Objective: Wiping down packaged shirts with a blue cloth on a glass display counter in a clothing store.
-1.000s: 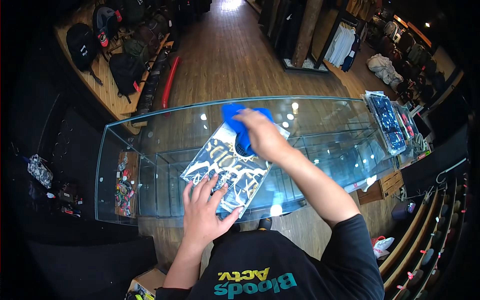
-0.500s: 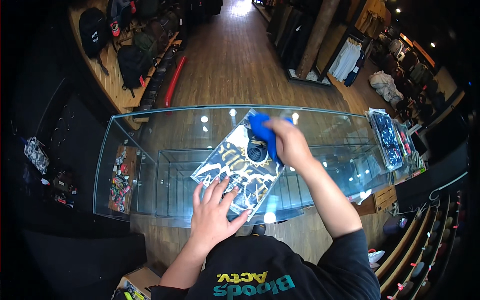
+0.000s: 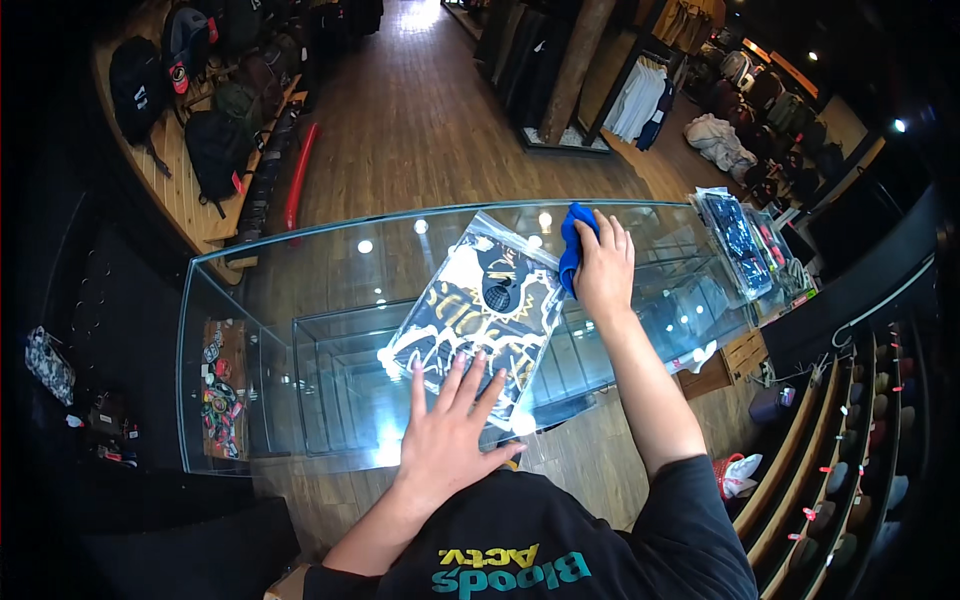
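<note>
A clear plastic bag holding a folded black, white and gold printed garment [image 3: 486, 318] lies slanted on a glass display counter [image 3: 345, 277]. My left hand [image 3: 448, 432] is open, its fingers spread over the bag's near end. At the bag's far right corner, my right hand [image 3: 605, 275] grips a crumpled blue cloth [image 3: 571, 245] against the glass. Part of the cloth is hidden under the fingers.
More bagged garments [image 3: 735, 245] are stacked at the counter's right end. Inside the case on the left sits a wooden board with small colourful items [image 3: 222, 400]. Backpacks [image 3: 215, 150] hang along the left wall. Shelves of caps [image 3: 840, 470] stand at the right.
My right hand and the blue cloth have moved off the bag's face to the right, beside its far corner. My left hand stays on the near end with fingers more spread. The view has shifted.
</note>
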A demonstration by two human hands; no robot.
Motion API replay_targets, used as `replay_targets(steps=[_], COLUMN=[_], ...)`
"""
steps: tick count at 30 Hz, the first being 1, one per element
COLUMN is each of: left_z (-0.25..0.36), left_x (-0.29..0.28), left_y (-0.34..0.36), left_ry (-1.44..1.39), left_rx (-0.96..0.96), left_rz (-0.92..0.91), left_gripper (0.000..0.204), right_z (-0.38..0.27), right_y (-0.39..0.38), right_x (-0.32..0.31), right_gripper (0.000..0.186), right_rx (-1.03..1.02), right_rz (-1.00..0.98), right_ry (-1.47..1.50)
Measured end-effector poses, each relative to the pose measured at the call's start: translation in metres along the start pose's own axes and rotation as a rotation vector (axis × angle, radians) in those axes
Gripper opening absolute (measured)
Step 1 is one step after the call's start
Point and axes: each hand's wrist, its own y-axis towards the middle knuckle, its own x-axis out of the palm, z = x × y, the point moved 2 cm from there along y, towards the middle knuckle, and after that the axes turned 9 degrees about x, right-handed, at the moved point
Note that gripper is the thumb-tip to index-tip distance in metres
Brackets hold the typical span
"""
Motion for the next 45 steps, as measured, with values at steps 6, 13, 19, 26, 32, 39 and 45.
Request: replay_targets(steps=[6, 13, 19, 26, 32, 39, 45], left_z=[-0.007, -0.02, -0.008, 0.042, 0.109, 0.194, 0.244], left_x=[-0.009, -0.032, -0.055, -0.028, 0.03, 0.077, 0.108], left_y=[-0.016, -0.023, -0.005, 0.049, 0.113, 0.13, 0.171], left_ry=[-0.048, -0.476, -0.717, -1.245, -1.91, -1.875, -2.004], left_rx=[0.068, 0.262, 0.001, 0.067, -0.194, -0.279, -0.272], left_rz=[0.046, 0.222, 0.649, 0.986, 0.89, 0.789, 0.403], left_gripper=[0.071, 0.038, 0.023, 0.024, 0.053, 0.055, 0.096], right_z=[-0.066, -0.036, 0.008, 0.056, 0.124, 0.252, 0.298], right_y=[-0.084, -0.12, -0.152, -0.15, -0.171, -0.148, -0.16], right_x=[-0.072, -0.099, -0.097, -0.096, -0.128, -0.141, -0.163], right_gripper=[0.044, 0.038, 0.093, 0.106, 0.069, 0.064, 0.054], right_rx=[-0.147, -0.049, 0.358, 0.49, 0.786, 0.721, 0.775], right_rz=[-0.465, -0.577, -0.239, -0.576, -1.09, -0.573, -0.788], right_ry=[0.342, 0.566, 1.2, 1.623, 2.166, 2.209, 1.716])
